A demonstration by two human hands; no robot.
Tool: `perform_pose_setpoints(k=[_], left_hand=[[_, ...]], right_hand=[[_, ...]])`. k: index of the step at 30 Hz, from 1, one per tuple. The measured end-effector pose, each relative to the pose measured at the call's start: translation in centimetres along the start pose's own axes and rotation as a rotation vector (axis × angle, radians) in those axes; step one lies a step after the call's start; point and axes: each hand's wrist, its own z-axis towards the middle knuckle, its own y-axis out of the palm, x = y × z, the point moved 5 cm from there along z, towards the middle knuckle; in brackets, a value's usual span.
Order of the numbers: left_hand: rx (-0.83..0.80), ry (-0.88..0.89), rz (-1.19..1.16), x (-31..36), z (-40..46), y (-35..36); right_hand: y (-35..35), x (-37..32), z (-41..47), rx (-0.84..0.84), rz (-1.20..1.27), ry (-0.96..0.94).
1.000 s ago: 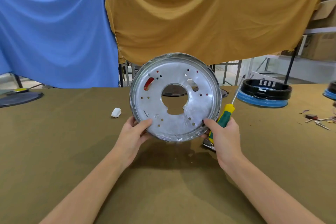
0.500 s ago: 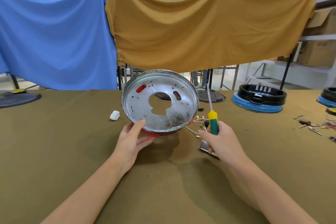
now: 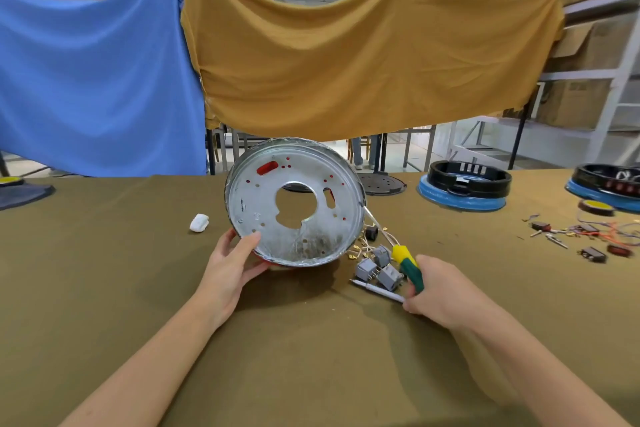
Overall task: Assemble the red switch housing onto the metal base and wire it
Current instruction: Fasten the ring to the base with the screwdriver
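Metal base (image 3: 294, 204) tilted upright, lower rim clamped between left hand (image 3: 230, 262) fingers and thumb

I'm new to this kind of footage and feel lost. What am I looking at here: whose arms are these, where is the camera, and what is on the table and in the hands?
There is no machine: the camera sits on a person's head, looking forward and down at their own bare arms. The left hand holds a round metal base tilted up on its edge; red shows through its holes. The right hand has its grip on a screwdriver with a green and yellow handle. Beside it on the olive-covered table lie small grey switches with wires, and a small white piece. Farther right are black and blue round housings and scattered small parts.
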Motion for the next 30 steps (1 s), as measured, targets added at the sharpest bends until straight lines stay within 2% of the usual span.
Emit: perform_pose_setpoints(k=[6, 11, 14, 20, 25, 28, 30], left_hand=[[-0.009, -0.007, 0.0, 0.0, 0.1, -0.1], [0.003, -0.043, -0.022, -0.1, 0.2, -0.4], [0.002, -0.059, -0.027, -0.1, 0.2, -0.5], [0.042, 0.002, -0.045, 0.5, 0.2, -0.8], [0.084, 0.062, -0.047, 1.1, 0.2, -0.6], [-0.061, 0.077, -0.088, 1.0, 0.2, 0.3], [-0.213, 0.084, 0.004, 0.5, -0.1, 1.3]], right_hand=[[-0.2, 1.5, -0.4, -0.048, 0.299, 0.01], [0.0, 1.1, -0.6, 0.086, 0.763, -0.034], [0.2, -1.0, -0.2, 0.162, 0.88, -0.112], [1.4, -7.3, 1.5, 0.281, 0.839, -0.337], [2.3, -9.8, 3.1, 0.393, 0.647, -0.489], [3.1, -9.6, 3.8, 0.402, 0.575, -0.536], [3.5, -9.2, 4.2, 0.396, 0.548, -0.519]])
